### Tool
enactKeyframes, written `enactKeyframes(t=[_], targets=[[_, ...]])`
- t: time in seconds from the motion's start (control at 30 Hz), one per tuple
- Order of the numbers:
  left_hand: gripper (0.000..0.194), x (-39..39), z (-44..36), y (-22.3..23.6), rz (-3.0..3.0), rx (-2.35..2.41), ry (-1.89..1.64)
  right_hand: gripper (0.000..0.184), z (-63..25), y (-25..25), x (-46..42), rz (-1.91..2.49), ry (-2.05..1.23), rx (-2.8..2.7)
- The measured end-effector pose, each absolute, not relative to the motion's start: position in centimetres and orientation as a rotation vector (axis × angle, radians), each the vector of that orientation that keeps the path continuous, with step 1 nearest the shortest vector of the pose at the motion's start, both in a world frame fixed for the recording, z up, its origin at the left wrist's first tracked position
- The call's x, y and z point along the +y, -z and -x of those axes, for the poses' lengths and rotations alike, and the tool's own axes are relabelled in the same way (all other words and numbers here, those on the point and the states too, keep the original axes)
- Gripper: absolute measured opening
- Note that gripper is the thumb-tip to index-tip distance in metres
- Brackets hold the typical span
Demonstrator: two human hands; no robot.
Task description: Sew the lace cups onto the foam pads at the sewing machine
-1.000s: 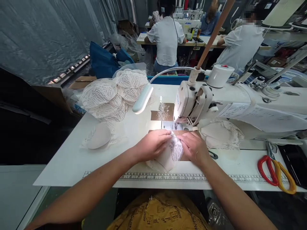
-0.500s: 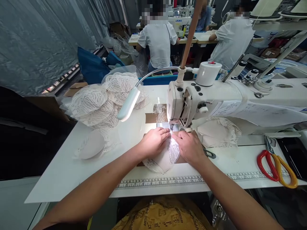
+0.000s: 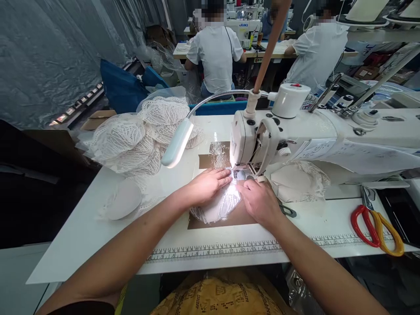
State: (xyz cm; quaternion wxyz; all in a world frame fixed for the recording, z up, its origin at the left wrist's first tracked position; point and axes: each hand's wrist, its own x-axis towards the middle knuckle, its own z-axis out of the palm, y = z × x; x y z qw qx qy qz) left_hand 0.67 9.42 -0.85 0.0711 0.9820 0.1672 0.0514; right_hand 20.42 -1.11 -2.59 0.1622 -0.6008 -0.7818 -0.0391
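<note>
A white lace-covered bra cup lies under the bright light at the sewing machine, its far edge close to the needle area. My left hand rests flat on the cup's upper left part, fingers stretched toward the presser foot. On the other side, my right hand is closed with thumb and index finger at the cup's right edge, just in front of the foot. The fingertips hide part of the edge. Brown tape covers the table beneath the cup.
Stacked lace cups stand at the left; one plain cup lies nearer. More lace pieces sit under the machine arm. Scissors lie right, small snips by my right hand. A lamp hangs over the table. Co-workers sit beyond.
The cup has turned and moved up toward the machine, baring more brown tape below it. My left hand has flattened and shifted slightly left; my right hand has hardly moved.
</note>
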Motion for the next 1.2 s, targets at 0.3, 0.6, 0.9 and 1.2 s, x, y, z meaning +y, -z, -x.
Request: enactKeyframes(t=[0.3,0.6,0.9,1.2], targets=[[0.029,5.0,-1.4,0.5,-2.872,0.719,-0.371,0.026,-22.4,3.0,-2.2,1.516,0.109,-2.099],[0.022,5.1,-0.9,1.1,-2.826,0.674,-0.468,0.025,-22.4,2.5,-2.5,1.492,-0.061,-2.161],[0.026,5.0,-1.1,1.1,-2.797,0.701,-0.463,0.026,-22.6,2.6,-2.7,1.492,-0.109,-2.142],[0.026,4.8,-1.0,1.4,-2.723,0.627,-0.507,0.026,-22.7,2.6,-2.6,1.483,-0.135,-2.167]])
